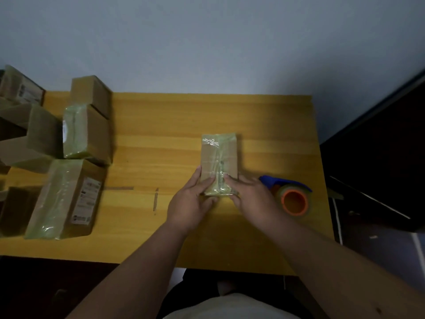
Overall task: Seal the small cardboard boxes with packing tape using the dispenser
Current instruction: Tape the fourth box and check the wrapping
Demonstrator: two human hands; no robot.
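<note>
**Both hands on a taped box at mid-desk**

Far to the left of the fingers, a cluster of boxes (76,134) sits along the left edge of the wooden desk (161,125), several wrapped in greenish tape; the nearest one (65,199) bears a printed label; two short dark marks lie on the desk between that cluster and the hands. The left hand (192,201) rests on the near left corner of the small box (219,162), fingers (208,183) fairly straight and laid over its taped near end, thumb along the left side; the box lies flat, its far end pointing away from the fingers. The right hand (251,196) presses the near right corner, fingers extended across the tape. Just right of the right fingers lies the tape dispenser (288,194), blue-handled with an orange core, untouched.
</note>
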